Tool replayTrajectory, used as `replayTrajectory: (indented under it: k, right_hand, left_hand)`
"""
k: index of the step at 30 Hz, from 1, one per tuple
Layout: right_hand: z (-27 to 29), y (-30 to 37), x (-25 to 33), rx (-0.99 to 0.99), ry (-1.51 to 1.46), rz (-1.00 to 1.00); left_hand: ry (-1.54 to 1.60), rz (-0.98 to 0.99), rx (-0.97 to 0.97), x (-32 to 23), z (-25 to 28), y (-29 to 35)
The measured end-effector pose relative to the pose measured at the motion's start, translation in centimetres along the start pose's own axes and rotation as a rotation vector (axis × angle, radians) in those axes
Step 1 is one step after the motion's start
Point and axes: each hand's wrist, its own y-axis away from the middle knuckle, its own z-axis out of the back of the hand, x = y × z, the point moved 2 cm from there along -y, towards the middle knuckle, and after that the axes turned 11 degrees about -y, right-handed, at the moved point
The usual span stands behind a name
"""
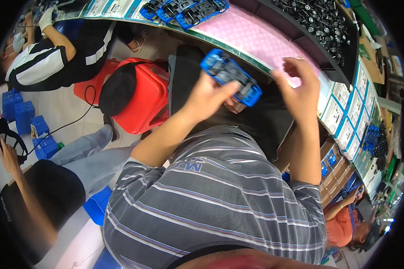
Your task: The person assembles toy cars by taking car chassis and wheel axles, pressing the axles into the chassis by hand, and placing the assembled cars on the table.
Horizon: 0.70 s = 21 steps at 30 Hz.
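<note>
My left hand [211,96] grips a blue toy car [233,76] at its near edge, thumb across it. The car is tilted above my lap, its dark grey underside facing up, and no wheels can be made out on it. To its right, my right hand [303,85] is raised over the table edge. Its fingers are curved, with the thumb apart from them, and nothing shows between them. Three similar blue toy cars [202,12] lie underside up on the table at the far side, some with black wheels showing.
A black tray [296,33] full of small wheels on axles [321,20] stands at the far right. Pink padding [242,33] covers the table before it. A red stool [143,98] is at my left. Other people sit left and lower right. Blue bins [24,112] stand on the floor.
</note>
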Motion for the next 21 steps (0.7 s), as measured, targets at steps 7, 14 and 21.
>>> replayTrajectory:
  k: [7, 14, 21]
  right_hand:
    - [3.2, 1.9, -11.3, -0.349, 0.228, -0.116]
    - [2.1, 1.2, -11.0, -0.253, 0.333, -0.093]
    - [2.0, 1.2, -10.9, -0.272, 0.325, -0.134]
  left_hand:
    - [-0.013, -0.208, -0.378, -5.6, 13.5, -0.9]
    - [-0.468, -0.08, -0.632, -10.7, 29.5, -6.6]
    - [-0.821, 0.124, -0.547, -11.1, 31.3, -15.4]
